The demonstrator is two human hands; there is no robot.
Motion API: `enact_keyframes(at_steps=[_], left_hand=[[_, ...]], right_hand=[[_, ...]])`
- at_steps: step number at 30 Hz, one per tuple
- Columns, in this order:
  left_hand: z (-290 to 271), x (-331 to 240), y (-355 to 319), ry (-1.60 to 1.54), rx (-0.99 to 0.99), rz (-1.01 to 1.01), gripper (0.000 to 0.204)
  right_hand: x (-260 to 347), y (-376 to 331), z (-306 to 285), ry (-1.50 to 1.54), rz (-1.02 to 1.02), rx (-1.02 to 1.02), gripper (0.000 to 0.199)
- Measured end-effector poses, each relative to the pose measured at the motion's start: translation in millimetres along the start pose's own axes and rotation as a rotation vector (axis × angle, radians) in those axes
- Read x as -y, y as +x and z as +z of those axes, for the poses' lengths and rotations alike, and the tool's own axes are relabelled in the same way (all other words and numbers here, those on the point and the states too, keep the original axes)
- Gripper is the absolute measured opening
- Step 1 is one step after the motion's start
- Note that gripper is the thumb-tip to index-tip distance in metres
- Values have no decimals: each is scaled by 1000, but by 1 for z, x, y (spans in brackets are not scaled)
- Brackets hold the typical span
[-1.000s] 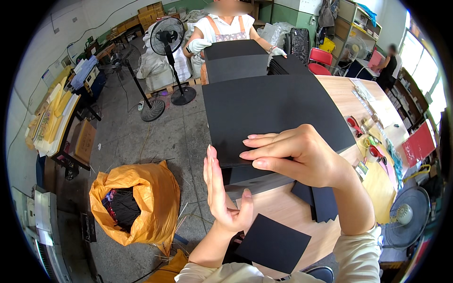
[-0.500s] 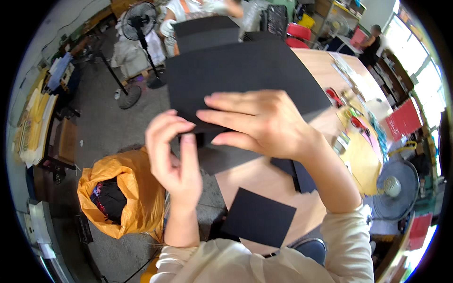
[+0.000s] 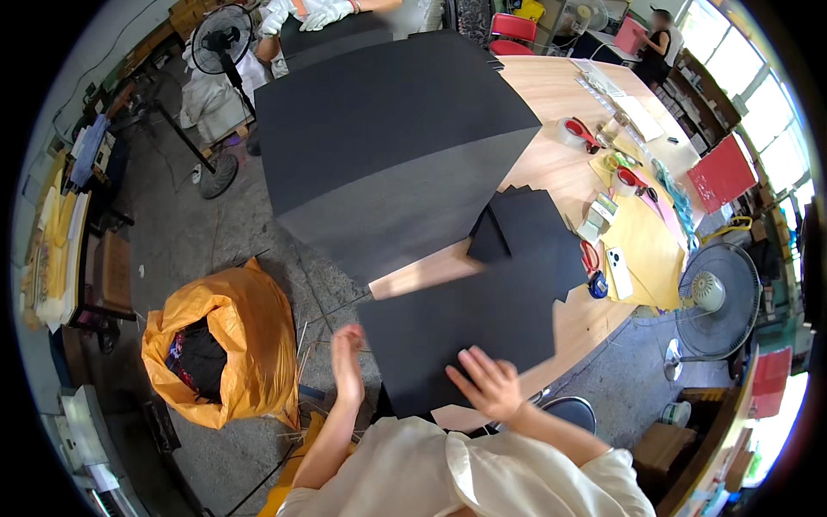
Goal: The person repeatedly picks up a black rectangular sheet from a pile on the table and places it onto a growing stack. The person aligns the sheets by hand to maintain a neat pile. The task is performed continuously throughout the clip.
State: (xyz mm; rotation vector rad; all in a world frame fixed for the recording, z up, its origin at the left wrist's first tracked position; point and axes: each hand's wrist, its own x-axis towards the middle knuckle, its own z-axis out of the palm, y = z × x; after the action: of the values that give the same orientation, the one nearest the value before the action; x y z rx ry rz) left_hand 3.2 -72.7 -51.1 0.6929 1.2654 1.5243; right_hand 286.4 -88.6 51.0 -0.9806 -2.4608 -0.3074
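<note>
A black sheet [image 3: 457, 323] of card-like material lies at the table's near edge, in front of my body. My right hand [image 3: 489, 385] rests on its near part, fingers spread. My left hand [image 3: 347, 364] is upright beside the sheet's left edge, fingers stretched and seen edge-on; I cannot tell whether it touches the edge. Beyond the sheet stands a large black block [image 3: 396, 121] with a greyer near side, either a box or a thick stack. More black pieces [image 3: 536, 228] lie overlapped to its right, partly under the near sheet.
An orange sack [image 3: 258, 345] of dark cloth stands on the floor at left. Scissors [image 3: 588, 256], tape rolls [image 3: 624, 181], a tape measure [image 3: 598, 285] and a white phone [image 3: 618, 273] lie at right, near a fan [image 3: 708, 291]. Across the table, a person's gloved hands [image 3: 327, 15] touch black material.
Both hands have left the large black block and come back toward my body. My right hand now lies on a black sheet nearer me. The view has shifted too.
</note>
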Motion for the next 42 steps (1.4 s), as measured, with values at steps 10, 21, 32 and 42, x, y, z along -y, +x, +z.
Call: enact_keyframes(at_steps=[10,21,32,42], left_hand=[[-41,150,-18,390,216,-505,39],[30,19,52,561,-154,415,56],[88,-214,97,153,-62,1063,54],[102,-218,106,203,15,1109,67]], right_hand=[[30,-106,84,368,-1,503,55],[-91,260,-62,337,-184,-280,35],[-93,342,-56,406,-397,-40,30],[-100,351,-53,585,-294,15,21]])
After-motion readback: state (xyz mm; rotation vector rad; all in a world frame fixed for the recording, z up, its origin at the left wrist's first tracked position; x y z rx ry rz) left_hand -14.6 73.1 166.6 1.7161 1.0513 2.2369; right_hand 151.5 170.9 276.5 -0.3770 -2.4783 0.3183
